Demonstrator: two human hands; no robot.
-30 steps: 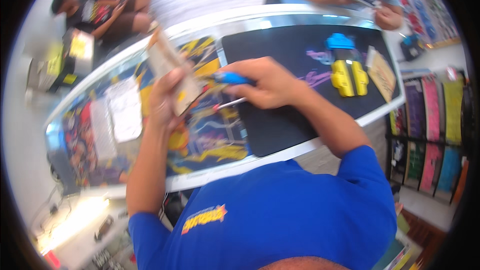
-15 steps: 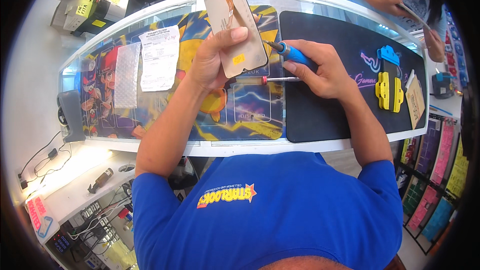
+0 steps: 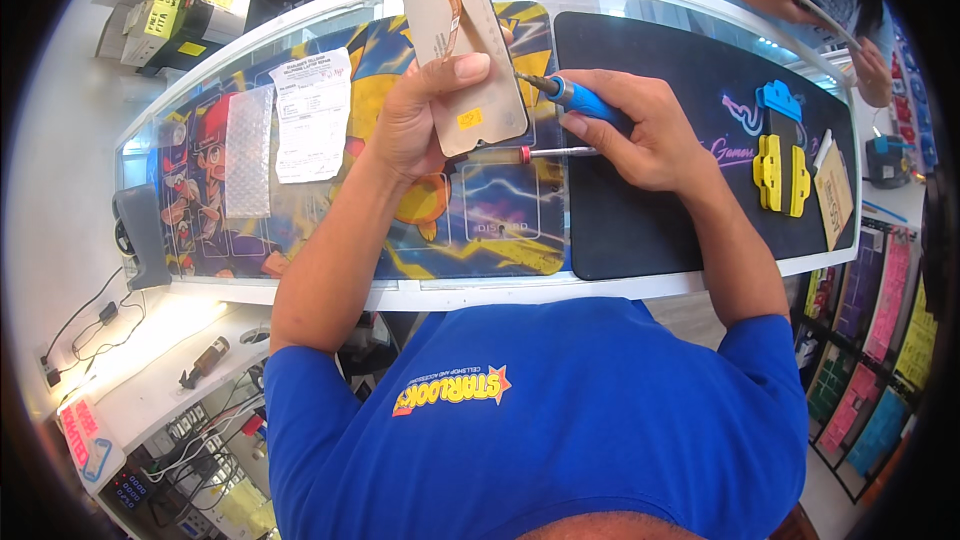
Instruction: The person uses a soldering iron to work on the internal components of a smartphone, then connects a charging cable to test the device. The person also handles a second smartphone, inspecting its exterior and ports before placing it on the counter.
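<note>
My left hand [image 3: 415, 115] grips a phone screen panel [image 3: 478, 90], tilted with its grey back toward me. An orange-brown flex cable [image 3: 448, 0] and a small yellow sticker show on that back. In my right hand [image 3: 650, 135] is a blue-handled tool [image 3: 585, 102] with a thin dark tip. Its tip points left at the panel's right edge; whether it touches, I cannot tell. Below the panel lies a screwdriver [image 3: 510, 155], its amber and red handle partly covered and its metal shaft running right, beneath my right hand.
A colourful mat [image 3: 400, 255] and a black mat [image 3: 640, 240] cover the glass counter. Receipt paper [image 3: 312, 120] and bubble wrap [image 3: 249, 155] lie left. Yellow clamps [image 3: 768, 175], a blue clamp [image 3: 778, 105] and a brown envelope [image 3: 832, 205] lie right. Another person's hand [image 3: 785, 0] holds a flat object across the counter.
The view has shifted slightly. The panel is a little higher and turned slightly, and the blue-handled tool's tip remains by its right edge. Both hands keep their holds.
</note>
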